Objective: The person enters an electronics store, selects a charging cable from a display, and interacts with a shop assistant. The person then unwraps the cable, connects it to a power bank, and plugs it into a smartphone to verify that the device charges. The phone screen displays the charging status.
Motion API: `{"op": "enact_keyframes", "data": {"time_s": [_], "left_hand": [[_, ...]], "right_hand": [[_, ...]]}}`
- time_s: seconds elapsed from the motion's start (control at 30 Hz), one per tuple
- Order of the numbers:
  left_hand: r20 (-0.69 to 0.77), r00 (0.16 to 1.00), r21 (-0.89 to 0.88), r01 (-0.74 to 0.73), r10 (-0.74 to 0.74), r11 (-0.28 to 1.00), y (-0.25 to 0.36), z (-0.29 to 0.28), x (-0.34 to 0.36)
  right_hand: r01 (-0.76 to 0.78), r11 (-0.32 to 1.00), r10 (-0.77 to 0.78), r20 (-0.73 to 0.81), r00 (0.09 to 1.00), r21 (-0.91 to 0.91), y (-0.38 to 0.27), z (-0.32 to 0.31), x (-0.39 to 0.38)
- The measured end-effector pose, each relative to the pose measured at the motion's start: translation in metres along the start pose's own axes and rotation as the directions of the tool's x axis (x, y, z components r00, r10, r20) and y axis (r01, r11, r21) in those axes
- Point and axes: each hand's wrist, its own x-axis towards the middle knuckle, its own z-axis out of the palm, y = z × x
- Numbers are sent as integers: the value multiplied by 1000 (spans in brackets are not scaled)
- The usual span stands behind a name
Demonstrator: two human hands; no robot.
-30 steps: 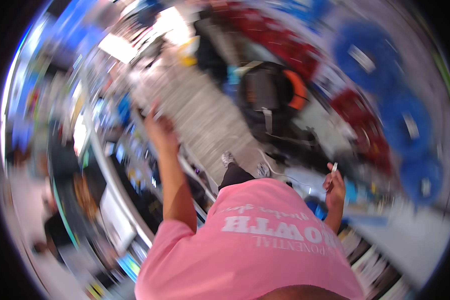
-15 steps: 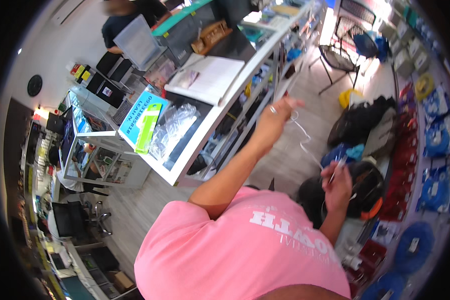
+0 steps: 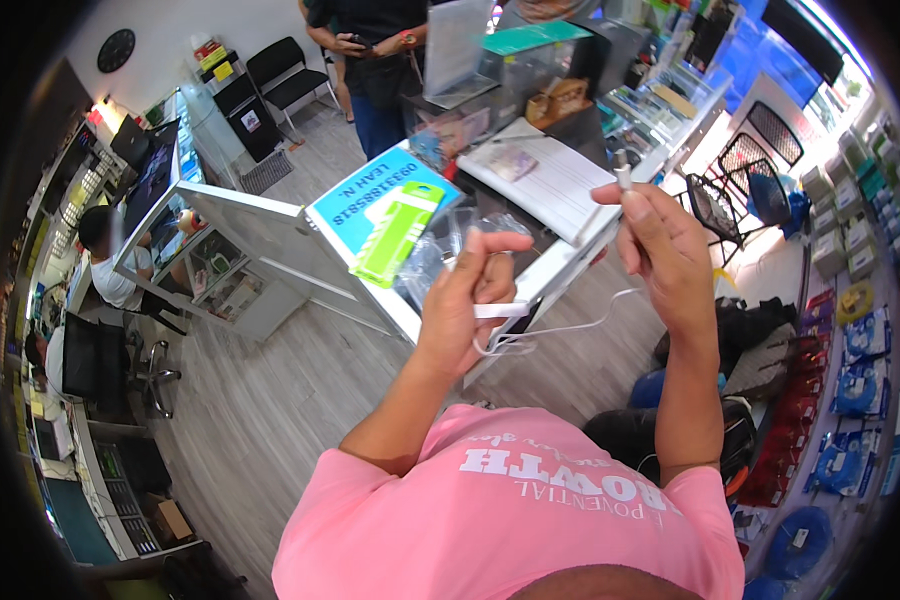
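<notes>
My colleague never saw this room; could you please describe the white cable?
Find the white-edged counter. Before it, the white cable curves from the left hand toward the right hand, thin and loose, unlike the flat green package behind.

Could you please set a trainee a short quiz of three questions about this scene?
1. What colour is the cable held between the left hand and the right hand?
2. True or false: the green package lies on the floor.
3. Which hand overlaps the see-through plastic in view: A) right; B) left?

Key: 1. White. 2. False; it lies on the counter, partly over the blue sign. 3. B.
</notes>
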Motion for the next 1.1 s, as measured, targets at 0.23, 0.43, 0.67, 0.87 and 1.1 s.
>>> {"op": "enact_keyframes", "data": {"time_s": [0.23,0.43,0.67,0.87,1.1], "left_hand": [[-122,960,364,-194,254,911,58,-58,-47],[-118,822,823,-233,557,518,77,-60,-78],[111,980,724,-195,168,662,27,-20,-98],[291,914,586,64,-284,808,-98,31,-62],[183,568,563,609,-803,559,-292,92,-88]], "right_hand": [[-168,973,119,280,953,157,1,103,27],[-150,988,133,277,952,40,-6,124,-3],[4,992,-12,67,998,124,23,92,-107],[47,819,269,-455,849,571,85,44,-258],[229,858,456,-887,75,461,131,68,-440]]}}
